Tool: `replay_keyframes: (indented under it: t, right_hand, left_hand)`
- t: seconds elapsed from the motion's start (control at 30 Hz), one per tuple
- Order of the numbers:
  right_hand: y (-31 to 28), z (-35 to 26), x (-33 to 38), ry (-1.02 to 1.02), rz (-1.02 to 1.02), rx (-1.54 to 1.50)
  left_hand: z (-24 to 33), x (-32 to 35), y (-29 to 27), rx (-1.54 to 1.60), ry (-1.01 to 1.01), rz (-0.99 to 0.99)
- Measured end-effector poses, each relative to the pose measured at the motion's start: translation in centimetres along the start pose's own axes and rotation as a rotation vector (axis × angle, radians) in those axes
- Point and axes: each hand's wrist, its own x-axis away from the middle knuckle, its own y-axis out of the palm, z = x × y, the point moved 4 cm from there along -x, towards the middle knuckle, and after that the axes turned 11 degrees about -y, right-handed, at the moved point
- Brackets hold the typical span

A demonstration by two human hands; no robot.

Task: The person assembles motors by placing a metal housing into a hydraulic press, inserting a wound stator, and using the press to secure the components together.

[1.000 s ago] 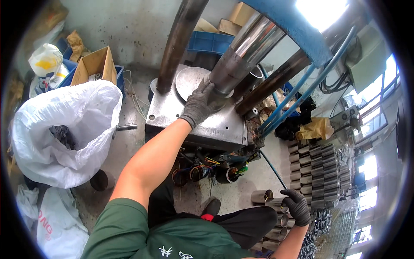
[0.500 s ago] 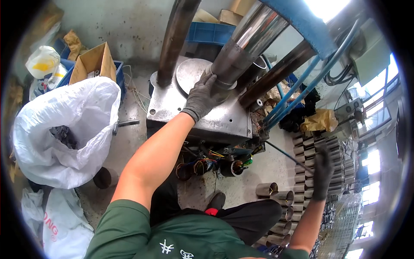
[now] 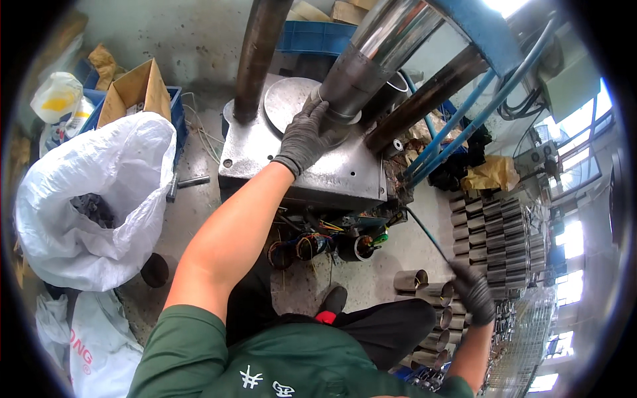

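My left hand [image 3: 305, 138], in a dark grey glove, reaches to the foot of a dull grey metal cylinder [image 3: 353, 81] under the shiny press ram [image 3: 393, 33]. Its fingers curve against the cylinder's lower side; the thumb is partly hidden. Beside it a round metal disc [image 3: 284, 99] lies on the press's steel bed [image 3: 255, 147]. Off to the right, my gloved right hand [image 3: 474, 295] is closed at the end of a thin dark lever [image 3: 428, 235] that slants out from the press.
Steel posts [image 3: 262, 60] and blue hoses [image 3: 458, 142] flank the ram. Exposed wiring [image 3: 325, 232] hangs below the bed. Several short metal tubes [image 3: 410, 280] stand at right, near stacked ones [image 3: 497, 242]. A white sack [image 3: 53, 219] and a cardboard box [image 3: 156, 93] stand left.
My right hand has moved left and down, and the lever has swung toward me with it. My left hand stays at the cylinder. The whole view has shifted slightly.
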Motion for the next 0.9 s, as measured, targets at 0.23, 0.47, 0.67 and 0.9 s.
replay_keyframes:
  t: [0.23, 0.47, 0.67, 0.9]
  right_hand:
    - [4.7, -3.5, 3.1, -0.052, -0.136, -0.14]
    - [1.5, -5.6, 1.6, 0.041, 0.014, -0.36]
    - [3.8, -3.8, 3.1, -0.068, -0.036, -0.157]
    - [4.1, -4.4, 3.0, -0.086, -0.047, -0.087]
  left_hand:
    - [-0.8, -0.4, 0.7, 0.039, 0.051, 0.028]
    - [-0.8, -0.5, 0.7, 0.063, 0.044, -0.005]
    - [-0.7, -0.4, 0.7, 0.048, 0.041, -0.022]
    - [-0.9, -0.5, 0.7, 0.046, 0.039, -0.017]
